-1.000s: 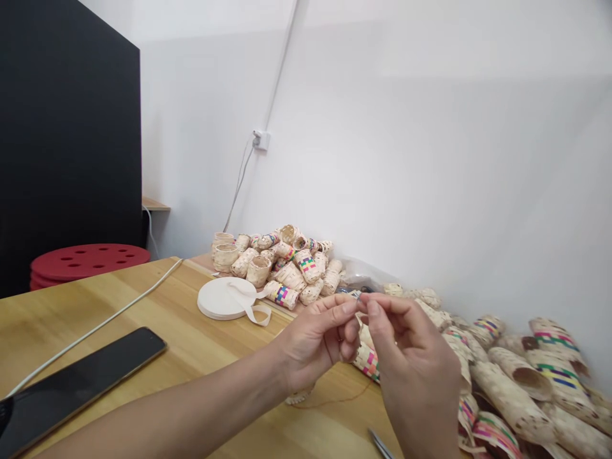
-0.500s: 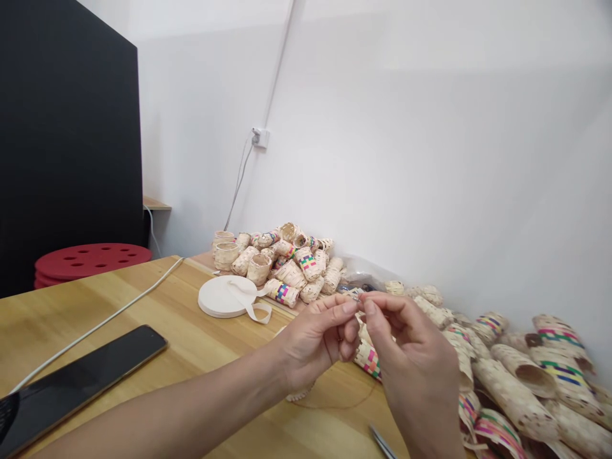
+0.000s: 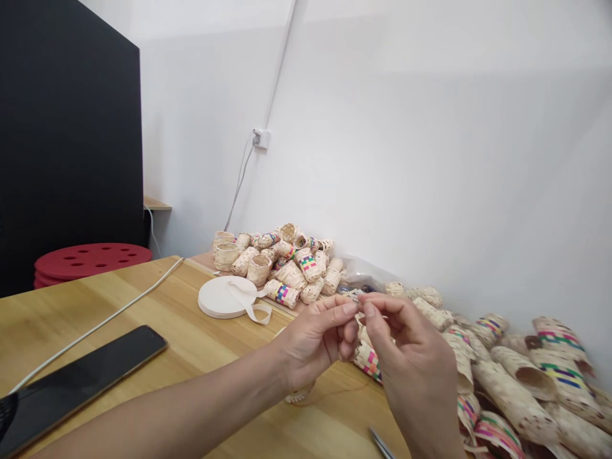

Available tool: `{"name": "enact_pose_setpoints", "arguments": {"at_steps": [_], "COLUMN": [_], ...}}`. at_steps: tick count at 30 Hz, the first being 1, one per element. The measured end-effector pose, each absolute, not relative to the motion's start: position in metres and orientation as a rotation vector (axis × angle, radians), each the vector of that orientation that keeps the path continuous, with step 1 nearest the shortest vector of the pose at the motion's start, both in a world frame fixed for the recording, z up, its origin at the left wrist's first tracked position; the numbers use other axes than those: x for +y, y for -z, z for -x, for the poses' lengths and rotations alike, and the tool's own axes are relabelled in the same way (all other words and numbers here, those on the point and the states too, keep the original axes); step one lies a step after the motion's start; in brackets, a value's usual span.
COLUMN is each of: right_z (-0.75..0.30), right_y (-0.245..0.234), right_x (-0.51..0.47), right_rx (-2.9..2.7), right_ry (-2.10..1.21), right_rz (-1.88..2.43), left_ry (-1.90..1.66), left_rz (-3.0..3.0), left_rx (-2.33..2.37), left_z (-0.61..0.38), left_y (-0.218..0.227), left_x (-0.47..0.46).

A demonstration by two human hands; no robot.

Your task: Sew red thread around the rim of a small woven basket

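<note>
My left hand is closed in a pinch, thumb against forefinger, at the middle of the view. Facing it, my right hand pinches too, and the fingertips of both nearly meet. Something tiny is between them, too small to name. A thin brownish thread runs over the table below the hands. Under my left wrist shows part of a small woven basket, mostly hidden. Behind my right hand lies another basket with pink and green checks. The metal tip of a tool lies beside my right wrist.
On the wooden table lie a roll of white ribbon, a dark phone and a white cable. Woven baskets are heaped at the back and the right. A red stool stands beyond the table's left edge.
Both hands keep almost the same pose. My right fingertips have shifted very slightly; the thread on the table lies a little differently.
</note>
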State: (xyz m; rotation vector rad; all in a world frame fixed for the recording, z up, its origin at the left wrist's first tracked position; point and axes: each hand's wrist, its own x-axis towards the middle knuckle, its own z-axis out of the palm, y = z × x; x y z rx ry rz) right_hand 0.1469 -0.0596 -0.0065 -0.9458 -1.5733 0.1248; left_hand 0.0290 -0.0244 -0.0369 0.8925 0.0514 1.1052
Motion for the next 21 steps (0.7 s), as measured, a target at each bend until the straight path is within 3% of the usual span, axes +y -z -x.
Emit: {"name": "enact_pose_setpoints", "arguments": {"at_steps": [21], "right_z": [-0.1446], "right_y": [0.0077], "right_x": [-0.0608], "right_rx": [-1.534], "right_ry": [-0.176], "right_rz": [0.953], "left_ry": [-1.101], "left_rz": [-0.868], "left_rx": [-0.017], "left_z": [-0.0291], "left_y": [0.0401], "left_x": [-0.0225]}}
